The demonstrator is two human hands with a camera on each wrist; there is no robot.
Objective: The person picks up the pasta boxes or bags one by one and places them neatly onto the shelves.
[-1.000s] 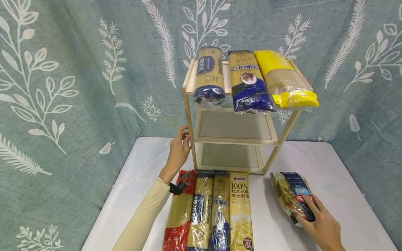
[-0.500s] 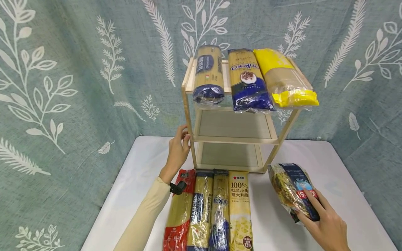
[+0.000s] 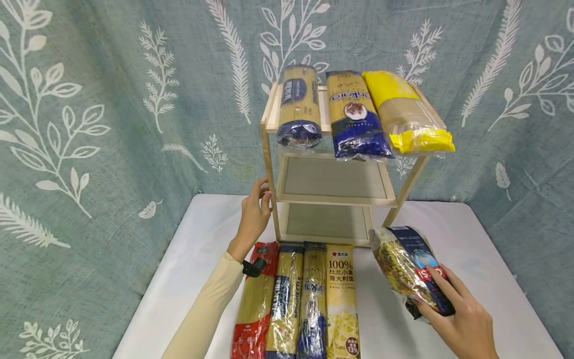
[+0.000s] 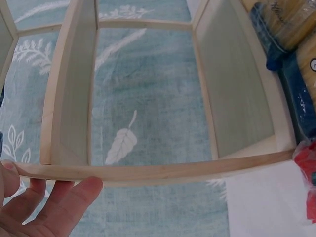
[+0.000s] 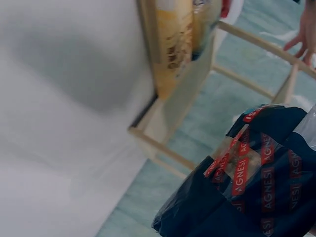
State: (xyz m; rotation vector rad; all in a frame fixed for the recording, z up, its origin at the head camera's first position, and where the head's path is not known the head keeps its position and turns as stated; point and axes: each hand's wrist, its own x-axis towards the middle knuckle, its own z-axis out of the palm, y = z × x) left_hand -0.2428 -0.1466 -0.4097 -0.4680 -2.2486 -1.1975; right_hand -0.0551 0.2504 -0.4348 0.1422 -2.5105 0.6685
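My left hand (image 3: 253, 217) holds the left upright of a three-tier wooden rack (image 3: 336, 200). In the left wrist view, thumb and fingers lie on opposite sides of that wooden post (image 4: 173, 172). My right hand (image 3: 468, 321) grips a dark blue pasta bag (image 3: 403, 264) by its near end, thumb on one side and fingers over the printed front. The bag is tilted, off the white table, right of the rack's lower front corner. In the right wrist view the blue bag (image 5: 266, 197) shows its folded, red-labelled end; the gripping fingers are mostly hidden there.
On the rack's top tier lie a blue-ended pasta pack (image 3: 299, 107), a blue Ankara pack (image 3: 356, 117) and a yellow pack (image 3: 408, 112). Several long pasta packs, including a red one (image 3: 255, 304) and a cream one (image 3: 343, 304), lie side by side before the rack. A patterned curtain (image 3: 134, 99) surrounds the table.
My right hand has lifted the pasta bag from the table and brought it left toward the rack, tilting it. My left hand stays on the upright.
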